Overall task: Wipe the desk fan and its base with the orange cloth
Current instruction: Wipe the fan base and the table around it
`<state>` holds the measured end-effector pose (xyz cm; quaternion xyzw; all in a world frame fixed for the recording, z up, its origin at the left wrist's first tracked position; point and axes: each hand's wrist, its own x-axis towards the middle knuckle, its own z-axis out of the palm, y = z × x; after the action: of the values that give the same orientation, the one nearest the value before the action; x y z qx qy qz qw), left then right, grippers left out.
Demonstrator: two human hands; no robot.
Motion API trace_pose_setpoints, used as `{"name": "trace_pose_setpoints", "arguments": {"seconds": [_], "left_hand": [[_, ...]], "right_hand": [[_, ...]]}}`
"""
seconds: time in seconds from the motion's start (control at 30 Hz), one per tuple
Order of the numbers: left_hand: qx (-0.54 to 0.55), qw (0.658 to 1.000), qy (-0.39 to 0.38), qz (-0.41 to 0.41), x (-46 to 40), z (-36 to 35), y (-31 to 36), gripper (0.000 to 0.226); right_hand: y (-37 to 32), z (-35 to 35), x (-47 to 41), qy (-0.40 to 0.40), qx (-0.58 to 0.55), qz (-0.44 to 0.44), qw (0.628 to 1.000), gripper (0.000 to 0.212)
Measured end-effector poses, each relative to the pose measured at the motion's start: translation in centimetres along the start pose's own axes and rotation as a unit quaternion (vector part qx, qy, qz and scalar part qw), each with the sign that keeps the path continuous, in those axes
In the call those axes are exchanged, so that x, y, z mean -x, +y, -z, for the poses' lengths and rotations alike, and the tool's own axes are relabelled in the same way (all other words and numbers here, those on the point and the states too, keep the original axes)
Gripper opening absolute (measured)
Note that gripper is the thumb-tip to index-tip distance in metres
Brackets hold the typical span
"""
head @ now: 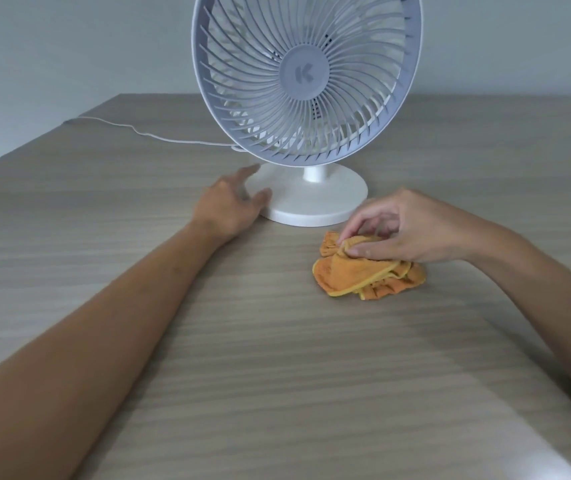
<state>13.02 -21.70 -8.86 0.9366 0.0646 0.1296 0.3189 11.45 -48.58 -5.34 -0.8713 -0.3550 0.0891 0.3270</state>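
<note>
A white desk fan (306,77) with a round grille stands upright on its round white base (315,202) in the middle of the table. My left hand (232,202) lies with relaxed fingers against the left edge of the base. A crumpled orange cloth (363,271) lies on the table just in front and to the right of the base. My right hand (398,230) rests on top of the cloth and pinches a fold of it between thumb and fingers.
The fan's white cord (145,133) runs from behind the base leftward to the table's far left edge. The wood-grain table (277,375) stretches wide towards me. A plain wall stands behind it.
</note>
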Motion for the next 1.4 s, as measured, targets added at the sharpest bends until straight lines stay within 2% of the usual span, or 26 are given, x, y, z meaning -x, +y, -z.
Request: {"name": "trace_pose_setpoints", "arguments": {"seconds": [0.07,0.17,0.23,0.4,0.53,0.67,0.97,1.07,1.2,1.3,1.4], "left_hand": [[-0.018,1.0,-0.017,0.002,0.1,-0.2,0.2,0.054],[-0.03,0.999,-0.013,0.004,0.0,-0.3,0.1,0.054],[-0.03,0.999,-0.015,0.002,-0.1,-0.3,0.0,0.054],[-0.025,1.0,-0.016,-0.003,-0.4,-0.4,-0.4,0.057],[-0.028,0.999,-0.016,-0.004,-0.5,-0.5,-0.5,0.057],[-0.034,0.999,-0.017,-0.005,-0.6,-0.6,-0.6,0.058],[-0.034,0.999,-0.016,-0.006,-0.6,-0.7,-0.8,0.058],[-0.036,0.999,-0.017,-0.01,-0.6,-0.7,-0.8,0.057],[-0.04,0.999,-0.017,-0.013,-0.6,-0.8,-0.7,0.056],[-0.036,0.999,-0.019,-0.015,-0.7,-0.8,-0.9,0.057],[-0.039,0.999,-0.014,-0.019,-0.5,-0.7,-0.4,0.055]], "right_hand": [[-0.1,-0.5,-0.4,0.043,0.009,0.021,0.999,0.012],[0.0,-1.9,-1.8,0.176,0.042,0.061,0.982,0.013],[0.0,-2.7,-2.6,0.224,0.081,0.077,0.968,0.009],[-0.7,-2.9,-2.2,0.155,0.176,0.087,0.968,0.023],[0.1,-1.4,-1.8,0.164,0.211,0.014,0.963,0.019],[0.3,-2.8,-2.1,0.17,0.26,0.053,0.949,0.026],[-1.5,-5.4,-1.2,0.118,0.184,0.154,0.964,0.029],[-2.2,-5.4,0.6,0.104,0.145,0.175,0.968,0.022],[-0.5,-3.0,3.2,0.103,0.126,0.124,0.979,0.023],[0.4,-2.3,2.7,0.15,0.137,0.074,0.976,0.029],[-0.6,-4.1,0.5,0.152,0.158,0.093,0.971,0.031]]}}
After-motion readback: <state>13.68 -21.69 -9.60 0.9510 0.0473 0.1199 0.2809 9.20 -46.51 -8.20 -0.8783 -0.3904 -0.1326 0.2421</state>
